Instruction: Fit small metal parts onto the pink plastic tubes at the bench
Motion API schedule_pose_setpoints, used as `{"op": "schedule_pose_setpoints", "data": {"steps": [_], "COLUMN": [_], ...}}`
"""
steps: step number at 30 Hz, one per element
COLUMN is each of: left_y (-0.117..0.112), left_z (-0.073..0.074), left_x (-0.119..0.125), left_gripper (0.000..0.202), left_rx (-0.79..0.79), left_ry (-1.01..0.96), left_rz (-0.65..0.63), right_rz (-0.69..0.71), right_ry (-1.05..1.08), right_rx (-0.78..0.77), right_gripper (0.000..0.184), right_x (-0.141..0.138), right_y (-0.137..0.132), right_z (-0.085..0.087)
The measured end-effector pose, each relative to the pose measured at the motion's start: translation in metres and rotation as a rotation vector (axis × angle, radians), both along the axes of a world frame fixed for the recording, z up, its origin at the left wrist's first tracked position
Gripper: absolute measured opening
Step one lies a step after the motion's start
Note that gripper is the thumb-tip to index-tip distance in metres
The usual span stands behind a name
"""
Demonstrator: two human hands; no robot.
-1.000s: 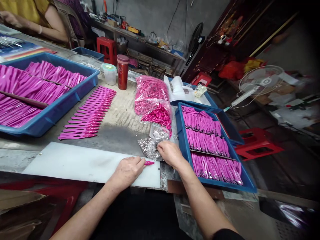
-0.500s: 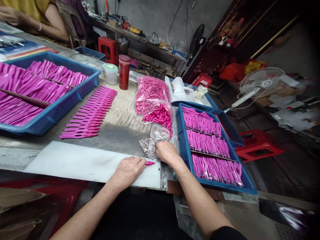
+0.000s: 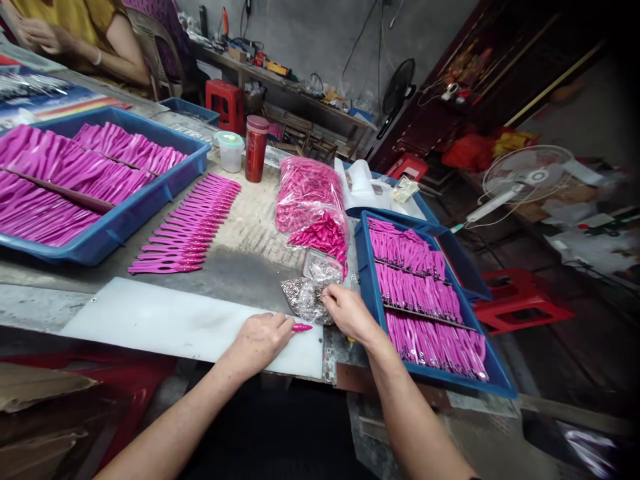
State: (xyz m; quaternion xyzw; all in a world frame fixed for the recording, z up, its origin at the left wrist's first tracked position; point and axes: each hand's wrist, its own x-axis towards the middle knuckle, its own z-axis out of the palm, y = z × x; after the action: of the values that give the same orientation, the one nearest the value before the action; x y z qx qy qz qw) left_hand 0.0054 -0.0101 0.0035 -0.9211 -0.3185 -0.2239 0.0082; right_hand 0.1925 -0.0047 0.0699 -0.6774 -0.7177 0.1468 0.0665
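Pink piece [image 3: 302, 327] is lying near the right end of a white board [image 3: 170, 327], its pointed tip showing beyond the left hand [image 3: 263, 339]; that hand's fingers are holding it narrowly and covering the rest, apparently to steady it against the flat surface while leaving the tip free. The right hand [image 3: 347, 310] is reaching to a clear bag of small silvery parts [image 3: 297, 293], its fingertips bunching against the crumpled plastic; the view there is poor, so I cannot tell whether those fingers are closing on a part, on the plastic or on nothing. The bag is resting just beyond the board, probably so that its contents are staying within easy reach; a clear box [image 3: 309, 260] is sitting right behind it, and a larger bag of pink parts [image 3: 310, 183] is standing farther back on the tabletop [image 3: 240, 270]. Similar pink pieces are lying in a fanned row [image 3: 187, 230] to the left, seemingly spread for easy picking up one by one; a left blue tray [image 3: 135, 219] and a right blue tray [image 3: 364, 267] are holding many more pink strips, dividers seemingly keeping the rows orderly.
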Motion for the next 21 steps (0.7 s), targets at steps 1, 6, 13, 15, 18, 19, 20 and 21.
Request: {"op": "schedule_pose_setpoints", "data": {"steps": [1,6,13,15,18,19,20,21], "left_y": [0.0,-0.002,-0.001,-0.001,-0.001,-0.002,-0.002,-0.002], "left_z": [0.0,0.002,0.006,0.007,0.007,0.007,0.007,0.006], "left_x": [0.0,-0.001,0.0,0.0,0.0,0.0,0.0,0.0], "left_gripper": [0.018,0.017,0.017,0.018,0.018,0.018,0.019,0.019], "left_rx": [0.0,-0.016,-0.035,-0.037,-0.033,-0.031,-0.028,-0.025], "left_ry": [-0.002,0.017,0.029,0.033,0.036,0.035,0.034,0.032], "left_rz": [0.0,-0.005,-0.006,-0.003,-0.004,-0.005,-0.005,-0.005], "right_rz": [-0.004,-0.01,-0.002,0.009,0.024,0.028,0.029,0.03], "right_ry": [0.08,0.326,0.297,0.262,0.204,0.183,0.16,0.137], "right_rx": [0.008,-0.013,-0.023,0.0,0.035,0.042,0.047,0.048], "right_gripper": [0.018,0.017,0.018,0.018,0.018,0.019,0.019,0.019], "right_x": [-0.001,-0.012,-0.03,-0.031,-0.032,-0.032,-0.032,-0.033], "right_y": [-0.004,-0.025,-0.043,-0.044,-0.044,-0.044,-0.044,-0.044], "right_z": [0.001,-0.003,-0.02,-0.024,-0.029,-0.03,-0.031,-0.031]}}
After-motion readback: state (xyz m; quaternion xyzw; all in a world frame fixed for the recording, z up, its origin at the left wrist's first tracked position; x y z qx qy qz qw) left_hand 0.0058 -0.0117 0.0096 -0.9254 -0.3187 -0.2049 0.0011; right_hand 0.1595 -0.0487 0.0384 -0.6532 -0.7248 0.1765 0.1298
